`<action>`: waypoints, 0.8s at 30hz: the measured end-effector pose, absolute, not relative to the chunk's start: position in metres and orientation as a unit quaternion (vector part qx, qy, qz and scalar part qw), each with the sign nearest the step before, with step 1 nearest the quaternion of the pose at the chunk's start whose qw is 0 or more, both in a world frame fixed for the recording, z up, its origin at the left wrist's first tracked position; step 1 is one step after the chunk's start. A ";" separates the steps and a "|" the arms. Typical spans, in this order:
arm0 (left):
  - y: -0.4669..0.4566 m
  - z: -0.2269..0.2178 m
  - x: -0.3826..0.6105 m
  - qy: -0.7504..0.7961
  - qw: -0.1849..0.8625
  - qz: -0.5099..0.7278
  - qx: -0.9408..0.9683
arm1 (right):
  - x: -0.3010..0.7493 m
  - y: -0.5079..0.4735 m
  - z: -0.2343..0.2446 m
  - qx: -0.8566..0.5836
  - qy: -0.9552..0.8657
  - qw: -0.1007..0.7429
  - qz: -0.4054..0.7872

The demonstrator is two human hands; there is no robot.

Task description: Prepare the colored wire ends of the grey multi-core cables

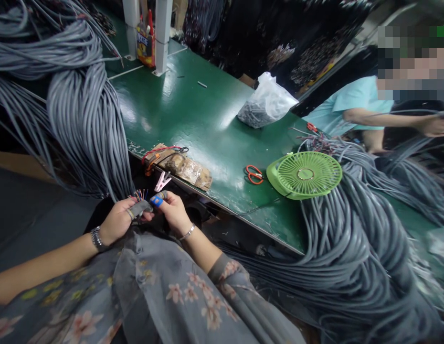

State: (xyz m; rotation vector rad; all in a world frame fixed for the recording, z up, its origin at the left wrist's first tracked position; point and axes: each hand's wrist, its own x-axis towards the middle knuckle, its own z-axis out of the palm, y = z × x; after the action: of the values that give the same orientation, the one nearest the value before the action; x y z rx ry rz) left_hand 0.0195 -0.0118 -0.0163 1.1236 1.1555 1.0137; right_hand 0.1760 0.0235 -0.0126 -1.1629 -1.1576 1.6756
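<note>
Centrally, just below the counter (207, 124) edge, the left hand (117, 222) has a closed grip on the grey cable (140, 208), coloured wires (139, 194) fanning upward; the right hand (174, 213) pinches the same cable, fingertip taped blue.

Thick grey rubber-sheathed cable end (140, 208), pinched level between my left hand (116, 220) and right hand (174, 212), thin coloured wires (139, 194) fanning upward.
</note>
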 end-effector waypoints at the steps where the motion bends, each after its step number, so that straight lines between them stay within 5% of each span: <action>1: -0.013 -0.016 0.019 0.496 0.577 0.441 0.476 | 0.176 0.023 -0.012 -0.454 -0.458 0.388 0.659; 12: -0.013 -0.019 0.018 0.489 0.611 0.484 0.392 | 0.188 0.034 -0.023 -0.446 -0.364 0.440 0.689; 19: -0.005 -0.008 0.018 0.441 0.646 0.453 0.427 | 0.180 0.054 -0.007 -0.409 -0.370 0.380 0.743; 24: 0.006 0.009 0.022 0.425 0.696 0.430 0.387 | 0.170 0.057 -0.014 -0.432 -0.467 0.490 0.596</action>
State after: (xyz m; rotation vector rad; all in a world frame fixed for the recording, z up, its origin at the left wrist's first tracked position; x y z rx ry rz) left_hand 0.0219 0.0056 0.0086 0.8634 0.9471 0.9596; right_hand 0.1704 0.0575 -0.0136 -1.0500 -1.1331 1.4467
